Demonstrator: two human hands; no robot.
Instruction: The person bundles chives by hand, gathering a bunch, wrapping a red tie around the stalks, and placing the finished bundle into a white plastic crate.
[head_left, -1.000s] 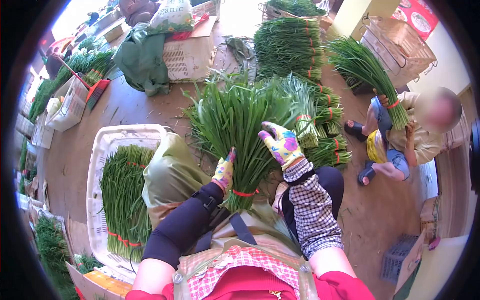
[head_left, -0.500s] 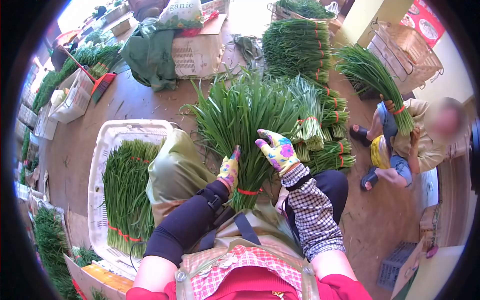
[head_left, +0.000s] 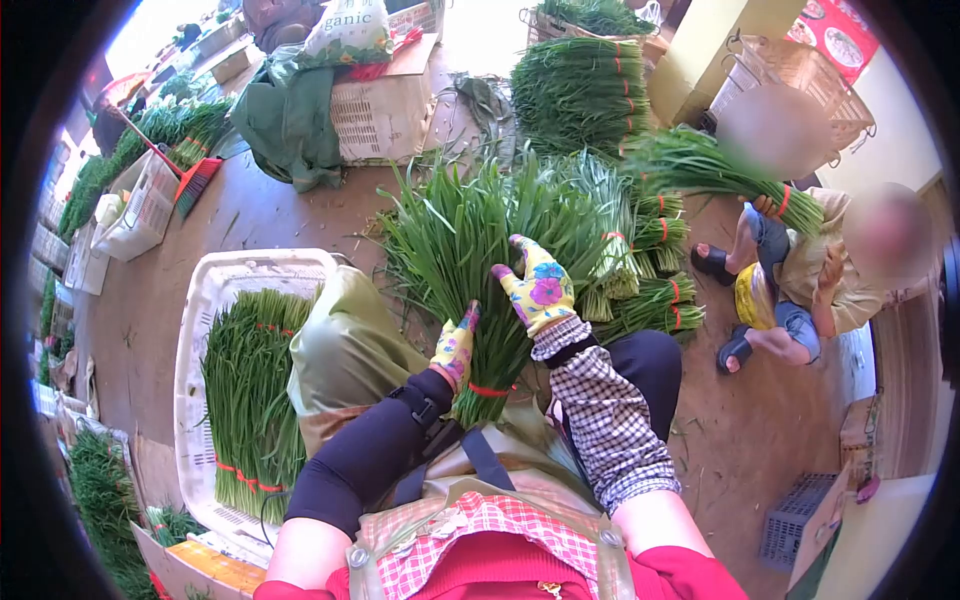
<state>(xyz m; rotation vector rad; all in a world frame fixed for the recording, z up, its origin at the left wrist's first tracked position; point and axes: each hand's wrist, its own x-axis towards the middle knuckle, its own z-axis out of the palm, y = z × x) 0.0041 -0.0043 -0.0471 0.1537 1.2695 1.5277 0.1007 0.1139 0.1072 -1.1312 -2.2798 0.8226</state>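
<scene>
A big bundle of garlic chives [head_left: 480, 240] stands between my knees, leaves fanning away from me, with a red band [head_left: 490, 390] round its stalks. Both hands wear yellow flowered gloves. My left hand [head_left: 457, 345] is closed on the bundle's left side, above the band; its far fingers are hidden by leaves. Higher up on the right, my right hand [head_left: 540, 288] lies against the leaves with its thumb and fingers apart. Several banded bundles [head_left: 655, 305] lie just beyond my right knee.
On my left is a white crate [head_left: 190, 400] with banded chives [head_left: 255, 390] inside. A tall chive stack [head_left: 580, 95] stands behind. At right, a seated person [head_left: 830, 260] holds another bundle [head_left: 700, 165]. A broom [head_left: 197, 180] lies back left; a grey crate [head_left: 795, 515] sits lower right.
My right hand has moved slightly up and left along the leaves. The left hand keeps its place on the bundle. The other person's bundle has tilted further toward level.
</scene>
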